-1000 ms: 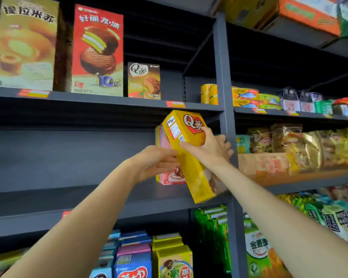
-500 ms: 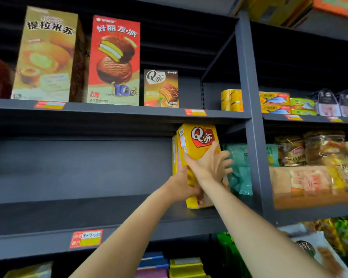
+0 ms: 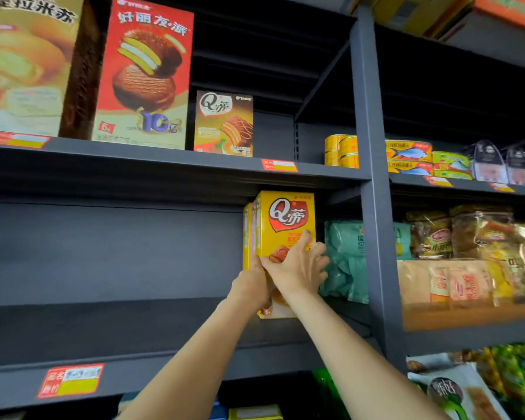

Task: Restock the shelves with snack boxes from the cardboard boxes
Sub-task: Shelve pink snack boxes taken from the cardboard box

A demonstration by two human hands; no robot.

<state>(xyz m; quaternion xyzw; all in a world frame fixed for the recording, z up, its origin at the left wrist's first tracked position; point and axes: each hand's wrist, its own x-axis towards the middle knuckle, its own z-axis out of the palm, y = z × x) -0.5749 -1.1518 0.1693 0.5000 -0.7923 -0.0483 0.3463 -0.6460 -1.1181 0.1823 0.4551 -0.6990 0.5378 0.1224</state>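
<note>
Your two bare forearms rise from the bottom of the frame to a tall yellow cardboard snack box (image 3: 284, 234) standing upright at centre, on the right end of a dark grey metal shelf (image 3: 134, 325). Your left hand (image 3: 252, 286) covers the box's lower left corner; its fingers are tucked against the box and hidden, so you cannot tell how they lie. Your right hand (image 3: 297, 268) lies over the lower front, thumb up across the face and fingers curled round the right edge, gripping it. The printing beneath both hands is hidden. Just behind on the left, only thin edges of more upright boxes (image 3: 247, 237) show. Half a second ago the yellow box sat nearer the shelf's front lip; it now stands deeper in, and your left hand has moved up from its base to its side. The top of the box almost meets the underside of the shelf above (image 3: 164, 165). To its right, pale green soft packets (image 3: 343, 256) sit close beside your right fingers, before the grey upright post (image 3: 376, 237). Left of the box the shelf runs open to the frame's left edge.
</note>
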